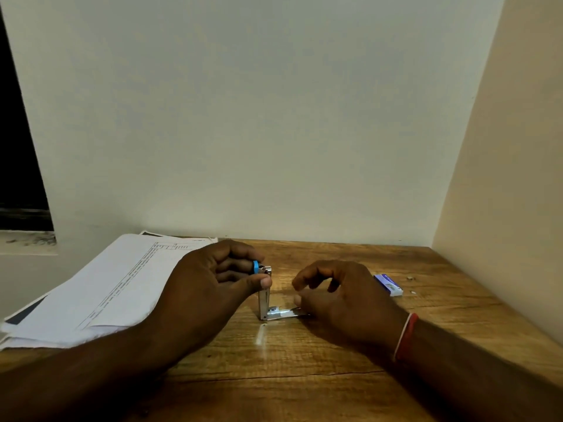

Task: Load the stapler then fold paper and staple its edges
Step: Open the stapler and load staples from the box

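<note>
A small metal stapler (pixel 264 303) with a blue top stands opened in an L on the wooden table (pixel 304 376). My left hand (pixel 213 278) grips its raised upper arm. The lower arm lies flat, running right under my right hand (pixel 338 296), whose thumb and bent fingers hover over or touch its end; I cannot tell whether they grip it. A short strip of staples (pixel 261 335) lies on the table just in front of the stapler. A stack of white printed paper (pixel 100 287) lies at the left.
A small blue and white staple box (pixel 388 284) lies right of my right hand, with tiny bits (pixel 410 278) beyond it. Walls close the table at the back and right. A red thread band (pixel 405 336) circles my right wrist.
</note>
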Available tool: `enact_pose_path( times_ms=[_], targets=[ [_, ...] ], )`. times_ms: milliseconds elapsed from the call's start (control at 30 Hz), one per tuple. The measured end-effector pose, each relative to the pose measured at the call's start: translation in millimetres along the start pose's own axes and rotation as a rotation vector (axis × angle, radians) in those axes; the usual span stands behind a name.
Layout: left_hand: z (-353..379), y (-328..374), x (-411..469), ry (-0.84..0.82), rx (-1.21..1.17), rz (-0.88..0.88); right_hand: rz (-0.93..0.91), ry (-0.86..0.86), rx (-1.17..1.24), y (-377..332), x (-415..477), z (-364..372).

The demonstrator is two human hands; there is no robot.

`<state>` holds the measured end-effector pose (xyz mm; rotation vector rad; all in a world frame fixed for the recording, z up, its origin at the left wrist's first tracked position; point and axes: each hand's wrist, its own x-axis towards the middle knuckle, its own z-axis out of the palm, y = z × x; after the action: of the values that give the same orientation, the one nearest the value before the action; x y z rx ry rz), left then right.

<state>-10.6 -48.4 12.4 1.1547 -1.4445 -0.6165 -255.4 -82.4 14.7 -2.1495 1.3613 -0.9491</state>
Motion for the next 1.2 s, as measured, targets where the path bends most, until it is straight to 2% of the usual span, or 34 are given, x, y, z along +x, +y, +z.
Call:
enact_pose_path(
  times_ms=[100, 233, 400, 833, 1200],
  targets=[
    [0, 3, -4, -0.026, 0.015, 0.031, -0.159, 0.056, 0.056, -8, -2, 1],
    [2, 9, -8, -0.049, 0.04, 0.116, -0.261, 0.064, 0.12, -17, -10, 6],
    [1, 10, -9, -0.06, -0.006, 0.165, -0.247, 0.063, 0.192, -18, -10, 7],
    [4, 12, -11, -0.086, -0.028, 0.155, -0.226, 0.097, 0.153, -22, -13, 14],
    [5, 16, -12, -0.091, 0.006, 0.146, -0.339, 0.123, 0.063, -14, -11, 21]
  ],
)
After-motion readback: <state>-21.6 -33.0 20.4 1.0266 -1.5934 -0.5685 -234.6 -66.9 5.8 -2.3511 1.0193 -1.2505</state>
